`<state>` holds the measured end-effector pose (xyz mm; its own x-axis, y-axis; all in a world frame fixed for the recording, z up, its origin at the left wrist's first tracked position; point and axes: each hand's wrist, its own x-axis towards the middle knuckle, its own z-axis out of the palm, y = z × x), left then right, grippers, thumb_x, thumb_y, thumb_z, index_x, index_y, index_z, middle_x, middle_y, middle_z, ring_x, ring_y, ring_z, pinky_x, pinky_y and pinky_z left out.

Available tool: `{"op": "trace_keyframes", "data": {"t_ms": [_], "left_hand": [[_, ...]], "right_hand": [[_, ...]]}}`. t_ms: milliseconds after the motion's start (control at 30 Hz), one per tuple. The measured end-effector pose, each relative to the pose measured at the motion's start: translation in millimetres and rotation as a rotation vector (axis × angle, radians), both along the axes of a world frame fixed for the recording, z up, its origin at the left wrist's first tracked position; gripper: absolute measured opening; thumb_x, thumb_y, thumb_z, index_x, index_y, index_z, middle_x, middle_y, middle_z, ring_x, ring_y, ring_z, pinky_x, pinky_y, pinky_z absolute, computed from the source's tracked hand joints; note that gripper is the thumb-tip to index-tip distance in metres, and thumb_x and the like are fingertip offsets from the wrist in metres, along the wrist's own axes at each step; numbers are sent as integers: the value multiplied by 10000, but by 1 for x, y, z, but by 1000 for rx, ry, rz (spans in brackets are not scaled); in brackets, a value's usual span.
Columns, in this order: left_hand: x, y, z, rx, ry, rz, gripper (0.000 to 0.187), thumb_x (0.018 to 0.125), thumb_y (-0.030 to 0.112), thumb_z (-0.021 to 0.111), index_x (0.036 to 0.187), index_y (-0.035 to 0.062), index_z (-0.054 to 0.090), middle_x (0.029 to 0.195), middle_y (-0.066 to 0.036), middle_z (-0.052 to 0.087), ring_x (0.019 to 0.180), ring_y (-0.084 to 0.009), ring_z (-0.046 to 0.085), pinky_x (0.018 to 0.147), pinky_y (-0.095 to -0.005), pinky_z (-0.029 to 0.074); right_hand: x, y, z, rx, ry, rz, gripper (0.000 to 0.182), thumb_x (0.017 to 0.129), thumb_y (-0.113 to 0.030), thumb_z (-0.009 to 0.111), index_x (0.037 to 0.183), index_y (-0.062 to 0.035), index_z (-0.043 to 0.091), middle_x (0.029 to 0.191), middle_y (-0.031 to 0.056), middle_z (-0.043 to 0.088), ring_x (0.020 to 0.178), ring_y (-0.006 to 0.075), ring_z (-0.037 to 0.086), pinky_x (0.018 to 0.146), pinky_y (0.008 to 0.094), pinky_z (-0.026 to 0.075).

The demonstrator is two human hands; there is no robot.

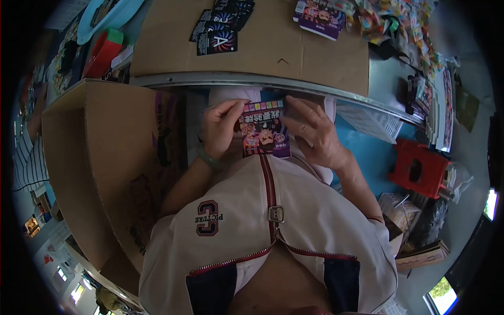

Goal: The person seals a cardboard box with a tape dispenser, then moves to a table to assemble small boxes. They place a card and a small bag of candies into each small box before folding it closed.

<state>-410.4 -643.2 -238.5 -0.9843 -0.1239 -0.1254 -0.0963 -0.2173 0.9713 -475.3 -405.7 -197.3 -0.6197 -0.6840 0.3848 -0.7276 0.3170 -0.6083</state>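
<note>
A flat purple printed card box (265, 131) is in front of my jacket, its printed face toward me and its lettering upside down. My left hand (219, 126) grips its left side, with the thumb at the upper left edge. At the right edge is my right hand (314, 128), its fingers stretched out, apart and slightly blurred, fingertips right beside the box's upper right corner. Beyond them, on a cardboard-covered table (252, 58), lie a spread of black cards (218, 42) and more purple boxes (320, 20).
A large open carton (113, 168) stands close on my left. Small colourful wrapped packets (404, 26) are heaped at the table's far right. A red stool (417, 168) and a white plastic basket (370, 121) are to the right. A red-and-green tape dispenser (102, 52) sits at the far left.
</note>
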Motion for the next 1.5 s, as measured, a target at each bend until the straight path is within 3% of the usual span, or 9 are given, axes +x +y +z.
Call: {"op": "trace_keyframes", "data": {"t_ms": [200,333,367,400,467,633,833,1067,1500], "left_hand": [[-31,-29,15,276,-53,99,227,979,137,538,1036,-44,663,828,-24,685,710,-45,611,636,-183,486],[-39,-41,25,-552,457,362,596,848,130,689,1346,-61,423,1148,-164,609,1036,-226,601,913,-332,467],[-36,-38,19,-635,381,338,964,713,183,806,1436,-73,222,1336,-235,447,1226,-332,470,1043,-416,361],[-39,-31,14,-637,386,341,964,713,183,806,1436,-73,222,1336,-235,447,1226,-332,470,1043,-416,361],[-49,-17,7,-763,418,500,1123,629,225,863,1445,-88,158,1401,-262,349,1281,-367,405,1062,-435,334],[-63,-33,-2,-937,568,681,1093,599,236,878,1412,-74,218,1355,-241,360,1253,-371,401,1034,-452,355],[-65,-51,-10,-820,403,621,1128,572,117,894,1407,-23,148,1403,-218,340,1270,-327,394,1049,-437,341],[-62,-56,-20,-738,429,641,1072,564,132,899,1367,-33,209,1340,-223,379,1218,-308,436,1029,-422,379],[-63,-53,-22,-733,428,601,1072,556,127,889,1360,-39,201,1331,-227,398,1211,-323,456,1030,-442,375]], "right_hand": [[-47,-48,5,-105,100,135,453,639,-82,740,1080,-64,635,1191,141,617,1046,342,603,864,426,478],[-72,-80,16,-215,-323,24,292,817,-109,693,1071,-5,595,917,191,663,796,345,660,692,381,523],[-71,-90,15,-231,-374,25,214,913,-117,631,1078,18,621,941,135,680,837,167,665,734,309,528],[-69,-102,12,-232,-368,27,214,913,-117,631,1078,18,621,941,135,680,837,167,665,734,309,528],[-66,-123,8,-315,-409,76,266,855,-133,671,1069,8,601,801,193,668,724,351,670,636,375,528],[-100,-119,28,-113,-322,326,339,819,-128,676,1125,3,607,886,219,667,799,364,671,708,392,537],[-255,-132,10,277,77,-438,348,804,-167,674,1136,-72,632,1082,150,650,1005,327,627,810,422,510],[-263,-152,-19,499,345,-657,277,787,-211,679,1057,-151,662,1082,101,596,1047,317,590,845,453,479],[-148,-162,20,-234,-55,-273,126,725,59,660,821,-11,618,827,115,604,752,255,630,669,326,490]]}}
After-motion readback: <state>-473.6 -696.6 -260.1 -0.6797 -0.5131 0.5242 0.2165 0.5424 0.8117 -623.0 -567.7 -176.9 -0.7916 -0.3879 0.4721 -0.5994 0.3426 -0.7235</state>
